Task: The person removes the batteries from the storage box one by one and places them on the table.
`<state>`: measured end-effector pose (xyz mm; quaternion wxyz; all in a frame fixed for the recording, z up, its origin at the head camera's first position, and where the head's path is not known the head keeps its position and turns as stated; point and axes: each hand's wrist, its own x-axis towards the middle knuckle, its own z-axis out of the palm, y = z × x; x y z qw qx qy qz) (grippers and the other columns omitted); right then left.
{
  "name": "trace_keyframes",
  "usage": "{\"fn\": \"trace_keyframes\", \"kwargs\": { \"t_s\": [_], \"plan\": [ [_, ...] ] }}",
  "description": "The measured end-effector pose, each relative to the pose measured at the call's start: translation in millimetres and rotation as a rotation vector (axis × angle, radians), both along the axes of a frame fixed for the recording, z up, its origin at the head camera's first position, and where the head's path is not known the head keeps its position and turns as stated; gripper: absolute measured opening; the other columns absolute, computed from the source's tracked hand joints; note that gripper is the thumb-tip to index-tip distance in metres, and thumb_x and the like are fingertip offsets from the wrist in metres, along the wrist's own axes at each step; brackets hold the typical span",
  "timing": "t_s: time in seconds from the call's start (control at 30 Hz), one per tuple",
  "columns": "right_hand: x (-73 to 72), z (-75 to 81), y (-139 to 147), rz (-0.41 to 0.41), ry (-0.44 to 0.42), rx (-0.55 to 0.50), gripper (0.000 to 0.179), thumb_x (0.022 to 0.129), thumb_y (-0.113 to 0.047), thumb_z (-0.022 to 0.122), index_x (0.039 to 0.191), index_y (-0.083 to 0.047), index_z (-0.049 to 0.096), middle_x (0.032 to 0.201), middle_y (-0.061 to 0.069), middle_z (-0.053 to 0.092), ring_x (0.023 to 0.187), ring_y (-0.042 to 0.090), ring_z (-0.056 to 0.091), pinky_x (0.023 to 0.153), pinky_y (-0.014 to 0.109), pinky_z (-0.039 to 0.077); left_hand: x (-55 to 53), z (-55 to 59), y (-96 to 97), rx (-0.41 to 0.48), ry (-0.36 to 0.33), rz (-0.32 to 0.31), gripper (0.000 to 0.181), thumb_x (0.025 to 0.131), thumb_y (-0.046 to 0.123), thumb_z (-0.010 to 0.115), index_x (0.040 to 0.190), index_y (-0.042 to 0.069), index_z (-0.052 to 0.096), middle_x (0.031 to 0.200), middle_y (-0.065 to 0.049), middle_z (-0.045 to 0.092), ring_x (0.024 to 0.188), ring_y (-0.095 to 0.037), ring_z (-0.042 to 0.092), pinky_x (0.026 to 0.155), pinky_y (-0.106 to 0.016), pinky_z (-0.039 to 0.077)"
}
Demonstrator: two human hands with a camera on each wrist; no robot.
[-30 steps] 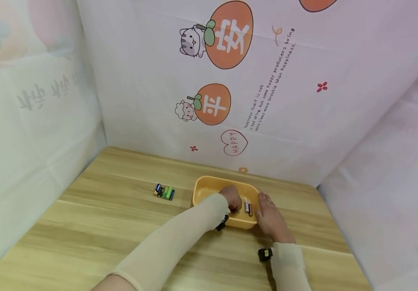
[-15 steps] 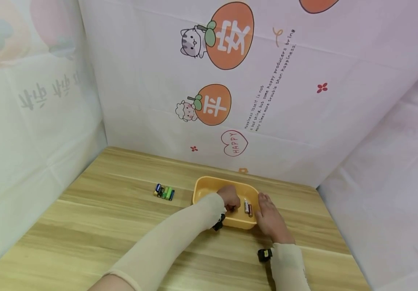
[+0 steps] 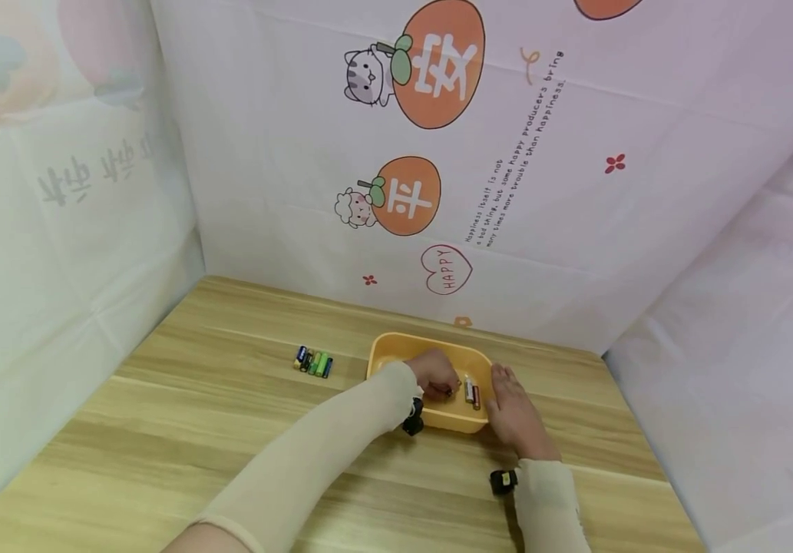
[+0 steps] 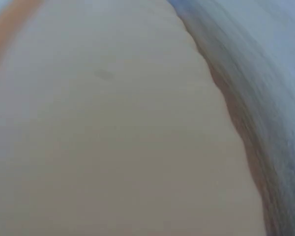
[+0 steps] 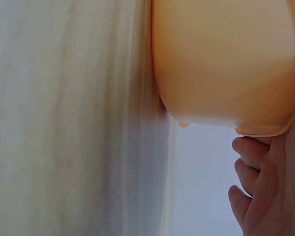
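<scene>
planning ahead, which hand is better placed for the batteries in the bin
Probably the left hand: it reaches inside the bin, beside the batteries, while the right hand is against the outside.

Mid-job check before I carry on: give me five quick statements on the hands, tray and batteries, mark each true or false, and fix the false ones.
1. The left hand is in the tray. True.
2. The tray is blue. False: it is yellow.
3. The right hand rests against the tray's outside. True.
4. Two batteries lie in the tray. True.
5. All the batteries are in the tray. False: a row of five lies on the table.
</scene>
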<state>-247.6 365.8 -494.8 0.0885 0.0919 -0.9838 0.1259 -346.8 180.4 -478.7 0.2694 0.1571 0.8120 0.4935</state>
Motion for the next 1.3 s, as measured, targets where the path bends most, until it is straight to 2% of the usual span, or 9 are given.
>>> {"fn": "trace_keyframes", "kwargs": {
  "t_s": [0.2, 0.53, 0.6, 0.67, 0.7, 0.77, 0.87, 1.07, 1.3],
  "plan": [
    [0.3, 0.7, -0.8, 0.003, 0.009, -0.002, 0.059, 0.099, -0.013, 0.041, 0.149, 0.01, 0.02, 0.155, 0.025, 0.024, 0.143, 0.041, 0.016, 0.115, 0.053, 0.017, 0.7, 5.7, -4.9, 0.079, -0.141, 0.042, 0.026, 0.087, 0.0, 0.066, 0.063, 0.005, 0.059, 0.061, -0.005, 0.055, 0.05, -0.015, 0.055, 0.054, -0.027, 0.056],
    [-0.2, -0.5, -1.7, 0.001, -0.007, -0.007, 0.06, 0.099, -0.012, 0.042, 0.15, 0.009, 0.018, 0.155, 0.024, 0.023, 0.143, 0.04, 0.015, 0.116, 0.052, 0.016, -0.8, 14.2, -19.5, 0.168, -0.185, -0.003, 0.028, 0.092, 0.001, 0.064, 0.065, 0.006, 0.055, 0.064, -0.005, 0.052, 0.056, -0.016, 0.055, 0.074, -0.037, 0.059],
    [-0.2, -0.6, -1.2, 0.0, -0.009, -0.005, 0.06, 0.099, -0.012, 0.041, 0.15, 0.009, 0.018, 0.155, 0.024, 0.023, 0.143, 0.04, 0.015, 0.116, 0.053, 0.016, -1.1, 16.4, -22.5, 0.181, -0.206, -0.007, 0.021, 0.092, 0.001, 0.064, 0.072, 0.002, 0.059, 0.067, -0.005, 0.053, 0.059, -0.015, 0.055, 0.077, -0.037, 0.059],
    [-0.2, -0.5, -0.8, -0.003, -0.011, -0.005, 0.059, 0.099, -0.013, 0.04, 0.15, 0.009, 0.018, 0.155, 0.024, 0.022, 0.143, 0.04, 0.014, 0.115, 0.053, 0.016, -1.1, 18.4, -25.3, 0.192, -0.225, -0.002, 0.008, 0.092, 0.002, 0.064, 0.085, -0.003, 0.065, 0.072, -0.006, 0.055, 0.061, -0.015, 0.056, 0.078, -0.036, 0.058],
    [-0.2, -0.2, -0.9, -0.001, -0.011, -0.003, 0.059, 0.099, -0.013, 0.04, 0.15, 0.009, 0.018, 0.155, 0.025, 0.022, 0.143, 0.041, 0.014, 0.115, 0.053, 0.016, -1.0, 19.3, -26.5, 0.2, -0.234, 0.007, 0.007, 0.092, 0.001, 0.064, 0.094, -0.005, 0.067, 0.074, -0.007, 0.056, 0.063, -0.015, 0.057, 0.078, -0.036, 0.058],
    [-0.3, 0.0, -0.5, -0.003, -0.011, 0.001, 0.059, 0.099, -0.013, 0.039, 0.15, 0.009, 0.018, 0.155, 0.025, 0.022, 0.143, 0.041, 0.014, 0.115, 0.054, 0.016, -0.5, 21.0, -29.0, 0.207, -0.244, 0.028, 0.017, 0.092, 0.002, 0.064, 0.107, -0.007, 0.067, 0.079, -0.008, 0.058, 0.065, -0.015, 0.058, 0.078, -0.035, 0.058],
    [-0.3, 0.2, -1.2, -0.001, -0.013, 0.0, 0.059, 0.099, -0.013, 0.039, 0.15, 0.009, 0.018, 0.155, 0.025, 0.022, 0.143, 0.041, 0.014, 0.115, 0.054, 0.016, -0.1, 22.7, -32.6, 0.215, -0.242, 0.053, 0.024, 0.092, 0.001, 0.065, 0.115, -0.006, 0.065, 0.084, -0.01, 0.061, 0.066, -0.016, 0.06, 0.075, -0.034, 0.059],
    [0.2, 0.7, -2.6, 0.0, -0.012, -0.006, 0.059, 0.099, -0.011, 0.04, 0.15, 0.009, 0.018, 0.155, 0.024, 0.023, 0.143, 0.04, 0.014, 0.116, 0.052, 0.017, -0.1, 25.2, -41.1, 0.246, -0.221, 0.068, 0.021, 0.09, 0.002, 0.067, 0.11, -0.003, 0.068, 0.093, -0.012, 0.065, 0.071, -0.018, 0.062, 0.072, -0.033, 0.059],
    [2.0, 3.0, -3.8, -0.004, -0.007, -0.008, 0.059, 0.099, -0.012, 0.041, 0.15, 0.01, 0.019, 0.155, 0.024, 0.023, 0.143, 0.042, 0.015, 0.115, 0.053, 0.016, 3.8, 30.3, -54.0, 0.276, -0.198, 0.076, 0.02, 0.089, 0.001, 0.068, 0.109, -0.004, 0.066, 0.096, -0.012, 0.064, 0.073, -0.019, 0.062, 0.069, -0.031, 0.059]
  ]
}}
